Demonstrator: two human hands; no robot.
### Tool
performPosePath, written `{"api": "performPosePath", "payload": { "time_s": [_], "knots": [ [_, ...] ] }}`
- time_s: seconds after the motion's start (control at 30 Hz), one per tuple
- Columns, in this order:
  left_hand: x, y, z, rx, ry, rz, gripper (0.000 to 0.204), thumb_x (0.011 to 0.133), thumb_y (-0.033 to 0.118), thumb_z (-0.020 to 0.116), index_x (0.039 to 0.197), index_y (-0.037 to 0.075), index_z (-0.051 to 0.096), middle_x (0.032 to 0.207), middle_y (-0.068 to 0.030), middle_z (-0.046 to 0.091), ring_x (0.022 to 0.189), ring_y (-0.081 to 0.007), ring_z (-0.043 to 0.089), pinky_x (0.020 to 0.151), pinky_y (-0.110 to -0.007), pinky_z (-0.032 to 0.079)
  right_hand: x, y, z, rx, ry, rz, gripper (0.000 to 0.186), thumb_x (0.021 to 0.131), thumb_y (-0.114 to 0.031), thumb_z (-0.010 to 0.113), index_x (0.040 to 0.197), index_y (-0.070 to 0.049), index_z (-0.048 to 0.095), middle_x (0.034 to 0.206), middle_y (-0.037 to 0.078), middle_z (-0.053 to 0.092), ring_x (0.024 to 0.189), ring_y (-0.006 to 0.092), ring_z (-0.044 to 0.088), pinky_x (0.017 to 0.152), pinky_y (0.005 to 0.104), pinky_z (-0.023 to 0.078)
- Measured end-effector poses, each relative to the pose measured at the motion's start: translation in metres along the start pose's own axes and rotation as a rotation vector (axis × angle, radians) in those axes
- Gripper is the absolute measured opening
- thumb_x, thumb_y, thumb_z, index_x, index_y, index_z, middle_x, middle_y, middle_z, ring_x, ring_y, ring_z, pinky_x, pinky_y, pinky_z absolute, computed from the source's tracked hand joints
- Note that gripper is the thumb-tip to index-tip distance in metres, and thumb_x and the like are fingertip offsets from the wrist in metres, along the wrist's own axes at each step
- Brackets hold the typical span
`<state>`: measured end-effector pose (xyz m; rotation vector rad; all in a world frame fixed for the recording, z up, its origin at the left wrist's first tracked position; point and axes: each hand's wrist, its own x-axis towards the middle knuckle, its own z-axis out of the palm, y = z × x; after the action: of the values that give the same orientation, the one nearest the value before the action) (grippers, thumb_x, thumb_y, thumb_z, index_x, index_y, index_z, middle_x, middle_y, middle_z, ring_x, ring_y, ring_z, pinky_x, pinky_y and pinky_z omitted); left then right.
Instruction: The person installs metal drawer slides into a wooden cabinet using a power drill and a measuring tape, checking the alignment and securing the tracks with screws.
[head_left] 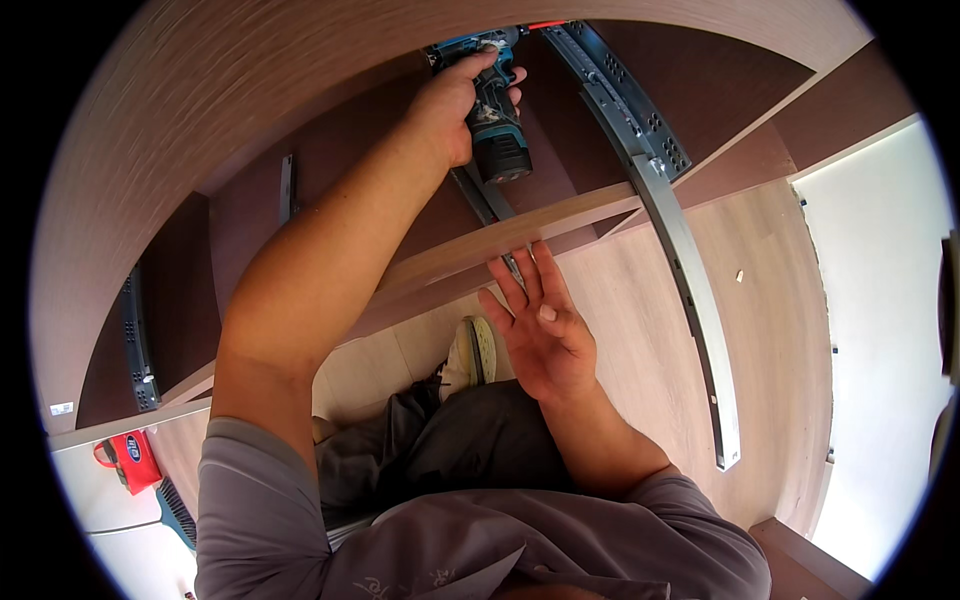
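Observation:
My left hand (pixel 450 105) grips a teal-and-black cordless driver (pixel 497 125) by its handle, deep inside a brown cabinet. The driver's red tip points right, by the far end of a metal drawer slide (pixel 620 110) on the cabinet's right side wall. That slide's long silver rail (pixel 690 260) is pulled out well past the cabinet front. Palm up and holding nothing, my right hand (pixel 545 335) has its fingers spread. Its fingertips are at the lower edge of a wooden crosspiece (pixel 510 235); whether they touch it I cannot tell.
Another slide (pixel 138 340) is fixed on the cabinet's left side, and a metal rail (pixel 287 188) stands farther in. A wood panel (pixel 200 130) curves over the top left. At lower left lie a red pouch (pixel 135 462) and a dark brush (pixel 176 510). A shoe (pixel 468 355) rests on the floor.

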<state>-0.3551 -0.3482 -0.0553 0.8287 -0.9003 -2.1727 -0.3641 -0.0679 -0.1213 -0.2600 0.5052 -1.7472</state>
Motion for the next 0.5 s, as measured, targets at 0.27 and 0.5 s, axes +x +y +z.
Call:
{"api": "performPosePath", "payload": {
  "time_s": [0.27, 0.5],
  "knots": [
    [-0.0020, 0.0011, 0.0008, -0.006, -0.013, -0.013, 0.036, 0.101, 0.030, 0.064, 0.127, 0.005, 0.058, 0.109, -0.0090, 0.075, 0.075, -0.0163, 0.069, 0.069, -0.037, 0.060, -0.0002, 0.0000, -0.0005, -0.009, 0.000, -0.001, 0.099, 0.087, -0.022, 0.066, 0.167, -0.009, 0.009, 0.167, 0.004, 0.026, 0.155, 0.0259, 0.027, 0.124, 0.0466, 0.024],
    [-0.0003, 0.0002, -0.0012, -0.012, -0.021, -0.014, 0.036, 0.101, 0.030, 0.064, 0.127, 0.005, 0.058, 0.110, -0.0091, 0.075, 0.074, -0.0165, 0.069, 0.069, -0.037, 0.060, 0.0004, -0.0004, 0.0004, -0.012, -0.001, 0.000, 0.100, 0.087, -0.022, 0.067, 0.167, -0.009, 0.008, 0.167, 0.004, 0.025, 0.155, 0.0259, 0.026, 0.124, 0.0461, 0.024]
  ]
}}
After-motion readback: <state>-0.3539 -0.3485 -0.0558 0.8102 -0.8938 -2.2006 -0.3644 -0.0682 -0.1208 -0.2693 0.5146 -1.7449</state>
